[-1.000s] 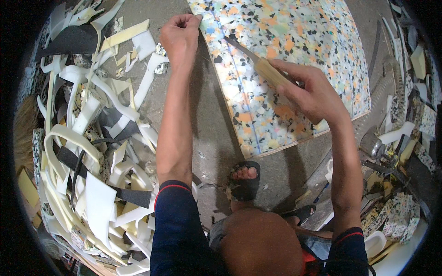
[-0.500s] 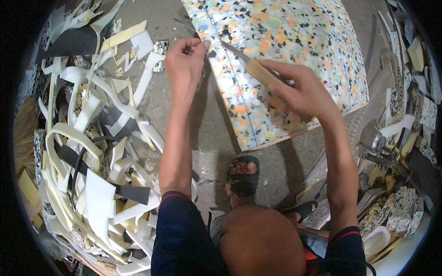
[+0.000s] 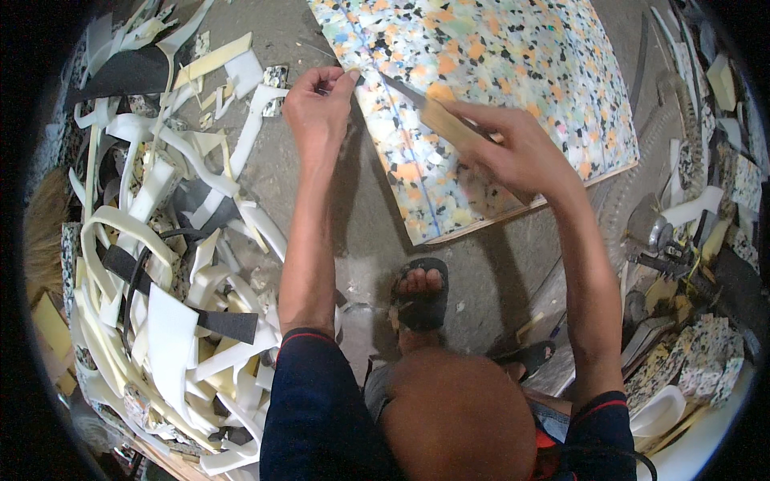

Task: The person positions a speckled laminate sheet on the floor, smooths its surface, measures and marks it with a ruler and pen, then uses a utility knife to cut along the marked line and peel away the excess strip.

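A foam panel of multicoloured flecks (image 3: pixel 513 56), with a blue line along its left side, fills the upper middle. My left hand (image 3: pixel 317 112) is beside that left edge, fingers curled and thumb tip against forefinger at the edge; what it grips, if anything, is hidden. A thin sliver sticks out above it, its nature unclear. My right hand (image 3: pixel 513 152) is closed round the wooden handle (image 3: pixel 441 120) of a knife, whose blade (image 3: pixel 401 90) points up-left over the panel near the blue line, its tip a little right of my left thumb.
Heaped white, cream and dark foam offcuts (image 3: pixel 168 345) cover the left. More scraps (image 3: pixel 682 369), a coiled hose and metal tools (image 3: pixel 658 236) lie along the right. My sandalled foot (image 3: pixel 421 293) stands on the concrete floor (image 3: pixel 369 216) below the panel.
My left hand has come down along the panel edge from higher up. The knife and my right hand have shifted slightly up and left, and the panel sits a little higher in view.
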Demonstrator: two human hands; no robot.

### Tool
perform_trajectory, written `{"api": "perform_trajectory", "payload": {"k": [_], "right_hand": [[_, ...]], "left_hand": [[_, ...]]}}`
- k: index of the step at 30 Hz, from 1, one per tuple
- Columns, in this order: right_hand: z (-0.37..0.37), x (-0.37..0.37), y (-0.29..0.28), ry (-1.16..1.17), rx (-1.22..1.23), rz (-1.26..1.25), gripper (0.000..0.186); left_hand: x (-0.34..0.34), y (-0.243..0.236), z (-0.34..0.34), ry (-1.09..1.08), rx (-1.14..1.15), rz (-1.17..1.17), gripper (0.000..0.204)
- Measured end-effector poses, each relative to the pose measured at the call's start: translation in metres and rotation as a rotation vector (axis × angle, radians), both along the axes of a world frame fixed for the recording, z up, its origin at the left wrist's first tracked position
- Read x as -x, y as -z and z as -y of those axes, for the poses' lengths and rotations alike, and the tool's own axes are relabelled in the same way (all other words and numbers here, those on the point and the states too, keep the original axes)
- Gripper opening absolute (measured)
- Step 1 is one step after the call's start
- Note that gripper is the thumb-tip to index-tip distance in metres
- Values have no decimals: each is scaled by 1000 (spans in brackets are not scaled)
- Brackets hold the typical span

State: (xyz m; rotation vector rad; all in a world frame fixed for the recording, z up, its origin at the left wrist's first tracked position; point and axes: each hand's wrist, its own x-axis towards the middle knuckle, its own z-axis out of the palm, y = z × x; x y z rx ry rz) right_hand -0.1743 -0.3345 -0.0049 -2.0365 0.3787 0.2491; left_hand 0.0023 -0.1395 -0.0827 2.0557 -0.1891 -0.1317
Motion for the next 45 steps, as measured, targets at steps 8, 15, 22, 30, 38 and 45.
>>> {"api": "perform_trajectory", "payload": {"k": [8,15,22,30,38,45], "right_hand": [[-4,39,19,11,-55,169,51],[2,20,22,-27,-63,47,52],[5,63,24,-34,-95,114,54],[-1,36,17,-74,-107,8,50],[-1,97,0,9,-160,-78,54],[-5,61,30,-84,-137,79,50]], "left_hand": [[9,0,-6,9,12,18,25],[21,-3,-4,18,-6,37,25],[29,-10,-10,20,-17,22,25],[42,-9,-16,48,-45,27,26],[55,-10,-26,34,-57,-8,27],[63,-2,-27,65,-24,-19,30]]}}
